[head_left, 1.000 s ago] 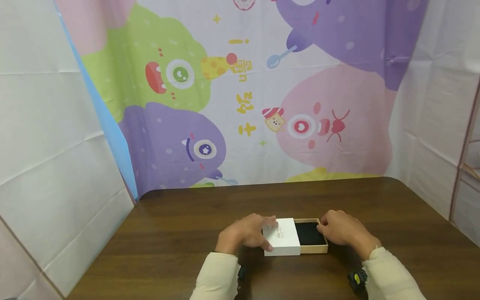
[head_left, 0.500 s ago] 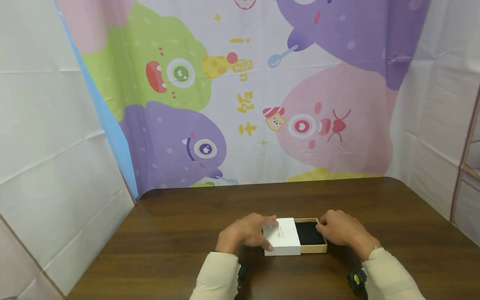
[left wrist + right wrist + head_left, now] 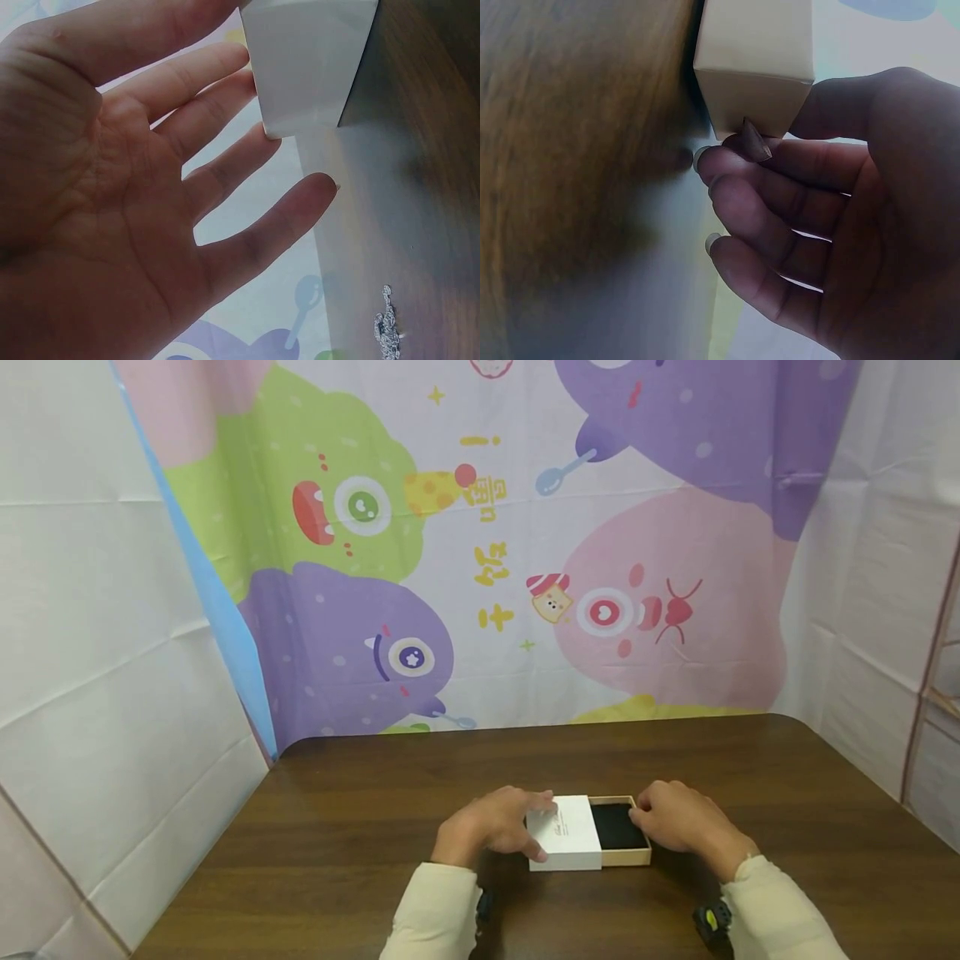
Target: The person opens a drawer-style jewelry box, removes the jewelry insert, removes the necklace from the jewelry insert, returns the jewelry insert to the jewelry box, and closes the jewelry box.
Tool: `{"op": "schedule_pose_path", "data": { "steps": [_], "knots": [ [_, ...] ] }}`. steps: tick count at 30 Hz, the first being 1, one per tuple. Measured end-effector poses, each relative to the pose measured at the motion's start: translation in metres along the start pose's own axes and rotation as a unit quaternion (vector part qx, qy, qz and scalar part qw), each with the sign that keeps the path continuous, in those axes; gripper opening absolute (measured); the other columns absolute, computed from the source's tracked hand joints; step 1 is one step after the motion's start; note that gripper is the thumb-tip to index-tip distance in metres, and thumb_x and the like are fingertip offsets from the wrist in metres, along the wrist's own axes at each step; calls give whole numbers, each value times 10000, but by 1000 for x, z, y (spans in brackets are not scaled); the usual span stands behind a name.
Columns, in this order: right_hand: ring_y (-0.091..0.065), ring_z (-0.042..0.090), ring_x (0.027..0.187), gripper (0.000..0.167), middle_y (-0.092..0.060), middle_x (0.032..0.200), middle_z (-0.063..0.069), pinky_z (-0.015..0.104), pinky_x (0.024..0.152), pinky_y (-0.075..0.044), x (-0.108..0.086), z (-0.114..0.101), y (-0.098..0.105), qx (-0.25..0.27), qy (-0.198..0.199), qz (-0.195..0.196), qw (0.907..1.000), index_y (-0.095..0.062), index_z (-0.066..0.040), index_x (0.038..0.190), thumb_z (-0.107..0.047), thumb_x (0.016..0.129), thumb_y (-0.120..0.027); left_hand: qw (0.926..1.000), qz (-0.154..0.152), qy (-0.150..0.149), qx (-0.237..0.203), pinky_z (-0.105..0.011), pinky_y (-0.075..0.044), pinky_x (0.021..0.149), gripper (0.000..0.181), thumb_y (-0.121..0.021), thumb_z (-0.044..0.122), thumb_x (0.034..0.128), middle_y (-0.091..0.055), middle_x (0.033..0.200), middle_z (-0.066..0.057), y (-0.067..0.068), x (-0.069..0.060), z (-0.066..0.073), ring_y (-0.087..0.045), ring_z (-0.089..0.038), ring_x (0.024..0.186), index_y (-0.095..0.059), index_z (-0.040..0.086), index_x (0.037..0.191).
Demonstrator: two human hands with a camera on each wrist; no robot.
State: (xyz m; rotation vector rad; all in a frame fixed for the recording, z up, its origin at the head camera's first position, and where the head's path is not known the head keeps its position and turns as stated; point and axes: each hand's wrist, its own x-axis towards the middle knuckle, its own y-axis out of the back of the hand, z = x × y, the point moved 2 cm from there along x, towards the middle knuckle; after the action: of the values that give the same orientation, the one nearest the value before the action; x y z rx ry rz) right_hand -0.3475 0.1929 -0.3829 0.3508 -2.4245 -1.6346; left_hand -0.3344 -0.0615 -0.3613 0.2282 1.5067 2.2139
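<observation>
A small drawer-style gift box lies on the table in the head view: a white sleeve [image 3: 564,833] with fine print, and a light-brown tray [image 3: 627,857] partly out of its right end. Black padding [image 3: 618,825] lines the tray. My left hand [image 3: 497,822] holds the sleeve across its width, thumb on the near side and fingers on the far side. My right hand [image 3: 681,818] grips the tray's outer end. In the right wrist view a small brown tab [image 3: 756,142] sticks out of that end, beside the curled fingers [image 3: 742,206].
The box is on a brown wooden table [image 3: 360,810]. A silver chain-like object [image 3: 388,326] lies on the table in the left wrist view; the head view does not show it. Behind the table hangs a cartoon-printed curtain [image 3: 510,685], with pale sheets [image 3: 112,677] at the sides.
My right hand has shifted slightly left with the tray, which now shows a little less outside the sleeve. The left hand and the sleeve have stayed in place.
</observation>
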Motion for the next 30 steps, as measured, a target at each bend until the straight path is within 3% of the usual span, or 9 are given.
{"op": "schedule_pose_path", "data": {
  "steps": [16, 30],
  "knots": [
    [-443, 135, 524, 329, -467, 582, -26, 317, 502, -341, 0, -3, -1, 160, -26, -53, 9999, -575, -152, 657, -221, 977, -605, 10000, 1, 34, 45, -471, -423, 1028, 661, -894, 246, 747, -496, 1478, 153, 0, 1, 0, -531, -156, 1255, -643, 304, 1356],
    [-445, 138, 559, 312, -460, 608, -40, 331, 525, -341, 1, -3, -2, 42, 205, 13, 9998, -586, -176, 676, -241, 980, -611, 9998, 49, 123, 125, -482, -432, 1007, 650, -901, 261, 738, -504, 1471, 160, 1, 1, 0, -542, -156, 1223, -655, 312, 1338]
  ]
}}
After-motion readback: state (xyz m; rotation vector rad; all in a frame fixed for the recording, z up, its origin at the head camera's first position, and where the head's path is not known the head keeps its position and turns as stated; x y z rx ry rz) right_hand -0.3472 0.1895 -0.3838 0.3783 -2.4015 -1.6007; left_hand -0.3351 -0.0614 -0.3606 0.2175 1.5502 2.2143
